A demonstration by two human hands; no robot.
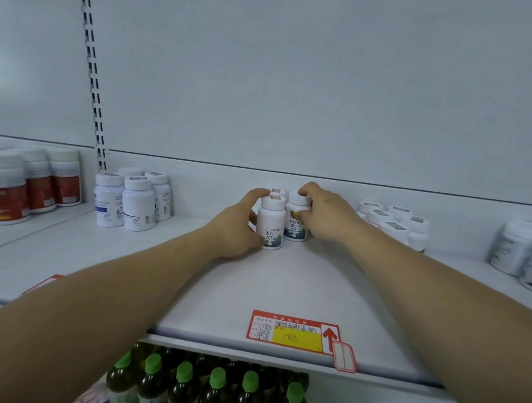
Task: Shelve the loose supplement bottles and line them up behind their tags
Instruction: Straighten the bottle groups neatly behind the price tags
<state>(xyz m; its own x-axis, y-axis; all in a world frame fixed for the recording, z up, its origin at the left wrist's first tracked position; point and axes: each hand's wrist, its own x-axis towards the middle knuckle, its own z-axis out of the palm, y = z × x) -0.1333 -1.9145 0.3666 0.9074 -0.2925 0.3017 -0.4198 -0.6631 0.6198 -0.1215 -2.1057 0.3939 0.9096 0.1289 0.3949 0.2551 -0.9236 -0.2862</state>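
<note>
Two white supplement bottles stand side by side at the back middle of the white shelf (281,289). My left hand (239,221) curls round the left front bottle (271,223), thumb at its base and fingers at its cap. The cap of the right bottle (295,224) is gripped from above by my right hand (326,214). Another bottle's cap (277,191) shows just behind them. A red and yellow price tag (292,335) lies at the shelf's front edge, in line with these bottles.
Blue-labelled white bottles (132,199) stand left of the hands, red-labelled ones (4,188) further left. More white bottles (391,224) stand to the right, larger jars (530,254) at far right. Green-capped dark bottles (213,391) fill the shelf below.
</note>
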